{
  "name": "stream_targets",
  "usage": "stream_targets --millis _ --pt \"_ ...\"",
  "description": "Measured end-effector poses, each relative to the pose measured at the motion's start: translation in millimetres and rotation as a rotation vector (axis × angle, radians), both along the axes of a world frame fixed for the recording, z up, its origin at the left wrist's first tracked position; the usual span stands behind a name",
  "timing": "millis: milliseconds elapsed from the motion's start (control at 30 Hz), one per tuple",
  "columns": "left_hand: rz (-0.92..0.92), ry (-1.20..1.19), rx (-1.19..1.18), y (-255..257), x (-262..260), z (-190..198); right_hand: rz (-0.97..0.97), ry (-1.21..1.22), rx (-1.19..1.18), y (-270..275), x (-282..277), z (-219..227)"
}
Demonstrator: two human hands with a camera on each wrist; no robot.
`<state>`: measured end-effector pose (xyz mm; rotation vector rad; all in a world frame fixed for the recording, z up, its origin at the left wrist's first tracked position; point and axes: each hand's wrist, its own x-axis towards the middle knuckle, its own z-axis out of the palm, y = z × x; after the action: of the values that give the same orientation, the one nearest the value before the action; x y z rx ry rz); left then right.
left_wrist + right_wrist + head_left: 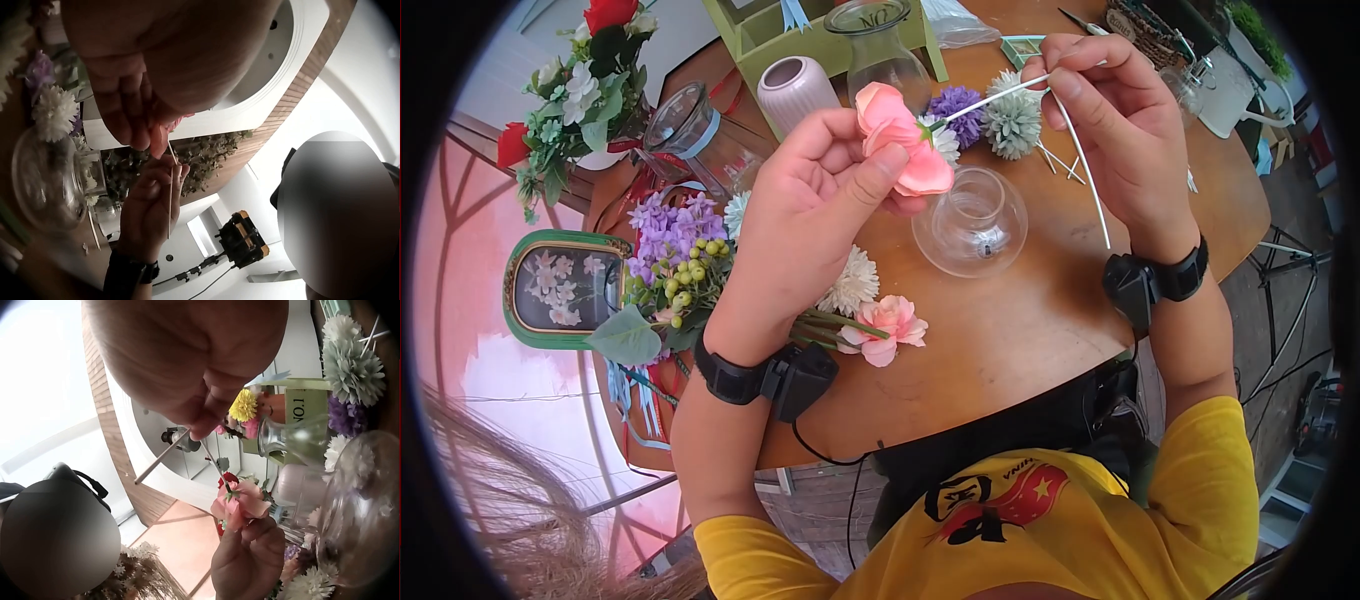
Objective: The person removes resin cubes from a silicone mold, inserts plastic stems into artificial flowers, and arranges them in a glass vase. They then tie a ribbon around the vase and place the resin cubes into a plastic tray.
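The left hand (805, 215) pinches a pink flower (898, 140) by its petals, thumb across them. A white stem (990, 98) runs from the green base of the bloom up to the right hand (1125, 130), whose thumb and fingers pinch it. From that pinch a second white length (1085, 165) slants down; whether it is the same stem, bent, is hidden by the fingers. In the right wrist view the stem (214, 464) enters the back of the flower (240, 503). A round glass vase (970, 222) stands below, between the hands.
Purple and white flowers, green berries (685, 280) and another pink flower (885, 330) lie at the left. Behind are a lilac vase (798, 95), a clear glass vase (885, 65), a green wooden box (760, 45) and a grey-green flower (1012, 120). A green frame (522, 290) is far left.
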<state>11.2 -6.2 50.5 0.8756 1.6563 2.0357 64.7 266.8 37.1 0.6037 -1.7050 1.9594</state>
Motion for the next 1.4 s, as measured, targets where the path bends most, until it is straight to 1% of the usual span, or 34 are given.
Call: stream_targets --millis 67,167,367,467,567,667,733,767,867,1033,1167,1400 --pt "-0.012 0.005 -0.006 -0.1 0.2 0.2 0.022 0.022 0.006 -6.0 2.2 4.5" --pt "-0.031 0.009 -0.014 -0.6 -0.2 -0.5 0.156 -0.049 0.029 1.0 -0.1 2.9" --pt "-0.026 -0.029 -0.016 -0.1 1.1 -0.5 0.109 -0.007 0.028 -7.4 1.6 4.2" --pt "-0.048 -0.073 -0.036 -2.3 0.5 1.6 0.144 0.063 0.074 -6.1 -0.8 2.7" --pt "-0.073 -0.120 -0.037 -3.8 -0.5 1.8 0.140 0.090 0.065 -9.2 -0.2 2.5" --pt "-0.093 -0.150 -0.029 -4.4 -0.2 1.9 0.194 0.144 0.115 -5.8 -4.4 1.6" --pt "-0.094 -0.155 -0.025 -4.4 0.3 2.4 0.166 0.092 0.088 -7.8 0.3 3.1" --pt "-0.103 -0.154 -0.030 -4.7 0.3 2.5 0.154 0.067 0.074 -9.1 2.2 3.7" --pt "-0.123 -0.132 -0.055 -4.1 1.2 3.3 0.148 0.073 0.161 -14.2 2.5 -0.9" --pt "-0.138 -0.079 -0.059 -5.1 0.9 3.1 0.175 0.083 0.124 -12.7 0.9 -1.2" --pt "-0.096 -0.063 -0.064 -4.0 -0.1 1.1 0.155 0.050 0.115 -9.3 2.2 1.0" --pt "-0.092 -0.055 -0.063 -4.3 -0.5 2.6 0.157 0.111 0.101 -7.8 -1.7 0.6"
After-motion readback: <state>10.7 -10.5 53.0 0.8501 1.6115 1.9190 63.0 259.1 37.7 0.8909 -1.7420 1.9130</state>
